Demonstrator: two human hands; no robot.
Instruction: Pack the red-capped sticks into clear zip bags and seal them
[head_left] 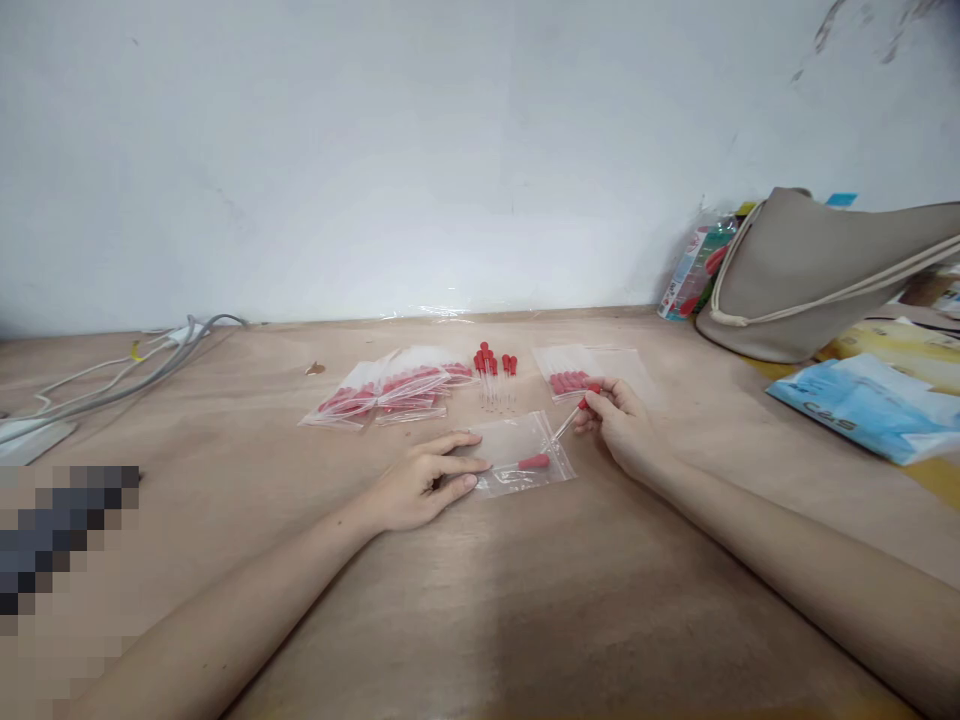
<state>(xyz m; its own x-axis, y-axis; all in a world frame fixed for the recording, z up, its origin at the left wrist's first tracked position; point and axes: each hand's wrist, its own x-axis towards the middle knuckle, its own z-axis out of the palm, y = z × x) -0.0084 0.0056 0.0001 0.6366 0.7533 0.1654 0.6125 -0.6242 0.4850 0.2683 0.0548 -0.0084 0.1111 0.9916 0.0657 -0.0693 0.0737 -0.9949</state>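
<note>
We see clear plastic bags of red-bulbed droppers, then a flat transparent bag holding one. Our left hand spreads over its left edge; apart, our right hand pinches a clear-stemmed, red-topped dropper at its right end.

We see a small clear plastic bag lying flat, its left end under the fingertips of our left hand. Inside rests one dropper, its dull-red bulb toward our right hand and its clear stem pointing back toward our left fingers. We hold a second dropper by its bright red bulb in our right fingers, its slender stem slanting down to the bag's right end; we cannot tell whether its tip is inside.
</note>
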